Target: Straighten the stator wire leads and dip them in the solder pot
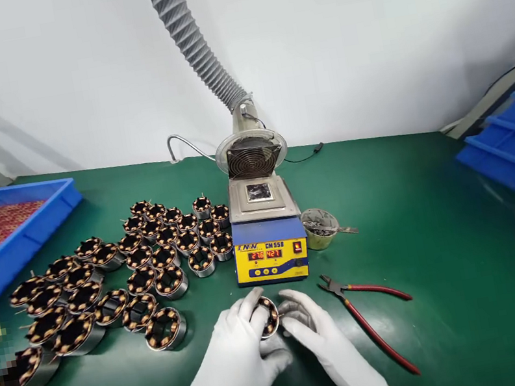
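Observation:
A motor stator (pixel 272 317) with copper windings inside a metal ring sits tilted in my left hand (pixel 237 348). That hand wears a white glove; its fingers wrap over the ring's left side, with the thumb below. My right hand (pixel 312 329), also gloved, is curled at the ring's right edge. Its thumb and fingertips close around the short wire leads there, mostly hidden by the glove. Just beyond both hands stands a blue and yellow solder pot (pixel 271 260) with red digits lit. Red-handled pliers (pixel 371 325) lie spread apart to the right of my right hand.
Many similar stators (pixel 164 327) stand in rows on the green table (pixel 413 213) at left. A cup (pixel 322 235) with a flat metal tool across it is beside the pot. A grey exhaust hose (pixel 192 39) hangs above. Blue trays (pixel 19 246) flank both sides.

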`<action>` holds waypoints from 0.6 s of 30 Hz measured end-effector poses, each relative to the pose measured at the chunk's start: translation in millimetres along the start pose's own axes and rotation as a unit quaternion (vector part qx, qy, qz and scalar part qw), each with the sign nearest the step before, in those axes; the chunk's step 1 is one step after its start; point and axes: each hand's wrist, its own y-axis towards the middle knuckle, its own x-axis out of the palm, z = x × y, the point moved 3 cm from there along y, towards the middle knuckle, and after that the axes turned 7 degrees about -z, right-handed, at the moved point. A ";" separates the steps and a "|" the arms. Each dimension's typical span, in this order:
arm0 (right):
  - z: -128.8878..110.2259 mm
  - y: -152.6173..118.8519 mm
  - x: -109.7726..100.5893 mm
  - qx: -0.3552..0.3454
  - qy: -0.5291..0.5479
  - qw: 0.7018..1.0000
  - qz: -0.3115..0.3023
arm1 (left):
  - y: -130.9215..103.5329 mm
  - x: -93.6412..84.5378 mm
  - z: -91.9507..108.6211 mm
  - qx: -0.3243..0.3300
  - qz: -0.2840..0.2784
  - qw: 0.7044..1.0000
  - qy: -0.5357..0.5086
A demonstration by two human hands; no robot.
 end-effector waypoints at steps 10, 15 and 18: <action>8.3 8.2 0.6 -0.021 -0.164 0.985 0.040 | -4.1 14.0 -12.3 0.082 0.168 0.982 0.011; -5.2 3.6 6.8 -0.018 -0.181 0.982 0.046 | -10.4 12.8 -9.5 0.126 0.176 0.967 -0.133; -17.1 -3.5 12.6 -0.034 -0.234 0.971 0.048 | -12.1 13.8 -9.6 0.094 0.146 0.950 -0.258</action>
